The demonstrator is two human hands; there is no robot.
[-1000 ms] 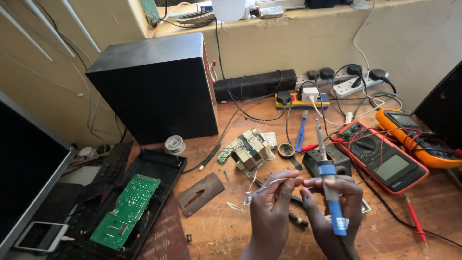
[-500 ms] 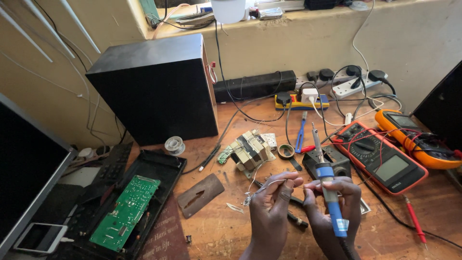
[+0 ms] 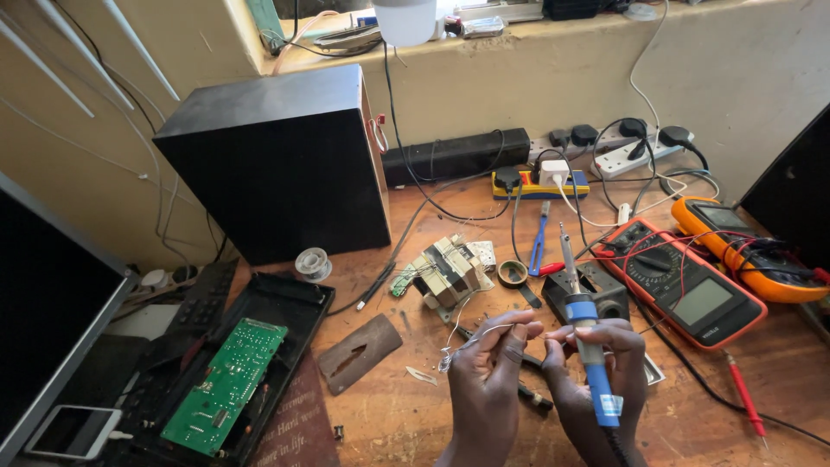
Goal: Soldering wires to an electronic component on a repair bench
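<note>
Change: both hands sit slightly higher in the frame than before, iron more upright.
Left hand [image 3: 486, 380]: lower centre, fingers pinching a thin solder wire [image 3: 471, 342].
Right hand [image 3: 605, 380]: lower centre-right, closed round a blue-handled soldering iron [image 3: 586, 346], tip pointing up.
Nearby: transformer [image 3: 448, 272] just above; red multimeter [image 3: 683, 281] at right.

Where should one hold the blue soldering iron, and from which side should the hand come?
Take the soldering iron by its blue handle, coming from the lower end where the cable leaves. The metal tip points up and away, toward the black stand. The right hand has its grip on that handle.
</note>
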